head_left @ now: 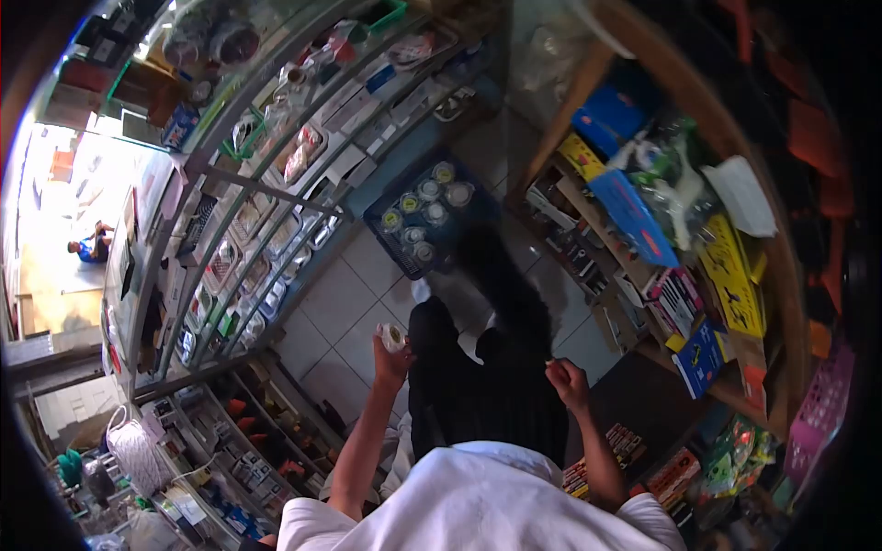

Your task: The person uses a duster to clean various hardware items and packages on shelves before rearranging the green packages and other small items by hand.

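Left hand [391,360]: fingers curl around a small pale roll of tape [393,336], gripping it at the fingertips, raised in front of the body. Right hand [567,381]: fingers pressed together into a fist; whether anything sits inside, cannot tell. Both forearms bare, rising from a white shirt [478,500]. Between the 2 hands, black trousers [487,386] over a tiled floor [340,303]. Beyond the roll, a dark blue crate [404,241] on the floor holds about 8 round lidded tubs. Left: glass display counter [248,230] packed with small goods. Right: wooden shelf [588,197] with blue and yellow boxes.
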Demonstrator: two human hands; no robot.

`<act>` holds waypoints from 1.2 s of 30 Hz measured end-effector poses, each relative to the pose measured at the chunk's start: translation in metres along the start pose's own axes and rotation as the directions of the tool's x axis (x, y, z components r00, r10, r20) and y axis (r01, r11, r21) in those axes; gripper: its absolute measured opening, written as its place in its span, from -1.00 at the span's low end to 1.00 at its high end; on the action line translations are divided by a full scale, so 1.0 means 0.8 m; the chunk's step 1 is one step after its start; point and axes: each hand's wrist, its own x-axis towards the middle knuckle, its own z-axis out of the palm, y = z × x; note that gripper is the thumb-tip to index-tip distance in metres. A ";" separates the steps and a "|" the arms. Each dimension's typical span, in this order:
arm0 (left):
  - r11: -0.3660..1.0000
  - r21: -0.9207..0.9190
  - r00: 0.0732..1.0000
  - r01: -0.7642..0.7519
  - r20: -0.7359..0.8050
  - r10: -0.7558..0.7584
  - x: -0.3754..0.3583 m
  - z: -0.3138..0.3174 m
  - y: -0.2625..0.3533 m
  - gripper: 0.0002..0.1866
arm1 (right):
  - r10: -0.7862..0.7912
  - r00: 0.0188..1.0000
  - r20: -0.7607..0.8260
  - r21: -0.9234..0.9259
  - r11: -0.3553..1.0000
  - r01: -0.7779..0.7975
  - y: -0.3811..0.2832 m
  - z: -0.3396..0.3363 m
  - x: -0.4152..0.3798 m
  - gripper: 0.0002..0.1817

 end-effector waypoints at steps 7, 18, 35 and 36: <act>0.962 -0.169 0.964 -0.212 0.128 0.235 0.024 -0.007 0.011 -0.60 | 0.091 0.996 0.003 0.009 0.996 -0.091 0.063 0.024 0.065 -0.65; 0.990 -0.140 0.913 -0.018 0.401 0.073 0.103 0.028 0.143 -0.46 | 0.162 0.987 0.004 0.007 0.987 -0.162 -0.024 0.128 0.233 -0.51; 0.995 0.092 0.801 -0.027 0.598 -0.034 0.175 0.218 0.483 -0.37 | 0.396 0.885 -0.244 0.532 0.818 -0.219 -0.319 0.304 0.250 -0.61; 0.990 0.131 0.786 -0.058 0.617 -0.036 0.173 0.233 0.489 -0.37 | 0.320 0.917 -0.240 0.543 0.827 -0.147 -0.316 0.316 0.248 -0.62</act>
